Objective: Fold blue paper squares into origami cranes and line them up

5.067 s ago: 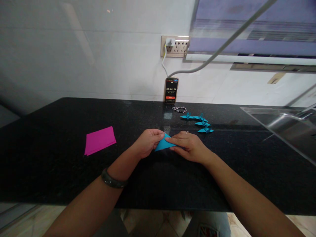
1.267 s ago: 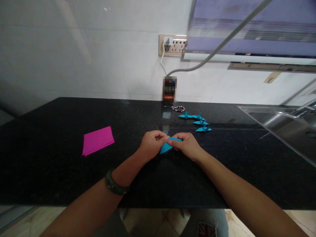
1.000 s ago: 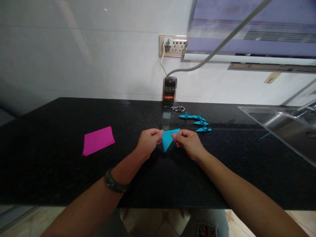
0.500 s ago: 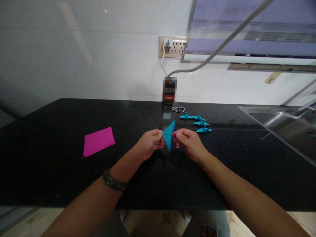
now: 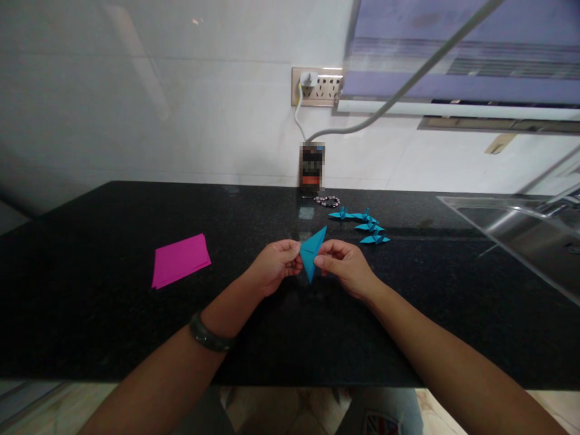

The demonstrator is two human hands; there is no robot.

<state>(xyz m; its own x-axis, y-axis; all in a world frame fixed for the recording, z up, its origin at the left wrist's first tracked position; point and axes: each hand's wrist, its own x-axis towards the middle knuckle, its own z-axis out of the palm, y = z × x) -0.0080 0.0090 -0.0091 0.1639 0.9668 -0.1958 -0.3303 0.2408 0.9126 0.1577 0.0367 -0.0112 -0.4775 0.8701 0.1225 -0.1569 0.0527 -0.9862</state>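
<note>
The folded blue paper [image 5: 312,252] is standing between the two hands, above the worktop [image 5: 281,344], with one point aiming up and away and the other aiming down towards the person. The left hand [image 5: 274,266] is pinching its left corner, thumb closed against the fingers; the right hand [image 5: 347,264] is nipping its right edge between thumb tip and bent fingers (how firmly is hard to tell).

The likeliest trouble is the two layers sliding out of line, which either pinch could be causing by pulling harder than the other. A short dark line, apparently a crease or slit, is crossing the middle; if the hands are tugging apart there, the paper could be tearing or taking a stray crease. Since both grips are catching only the margins, a loosening thumb could be letting the sheet spring open.

The four blue cranes [image 5: 374,239] are sitting just beyond the right hand, so a careless outward sweep could be knocking them askew. The pink paper stack [image 5: 181,261] is lying well apart on the left, where the forearm is posing little risk.
</note>
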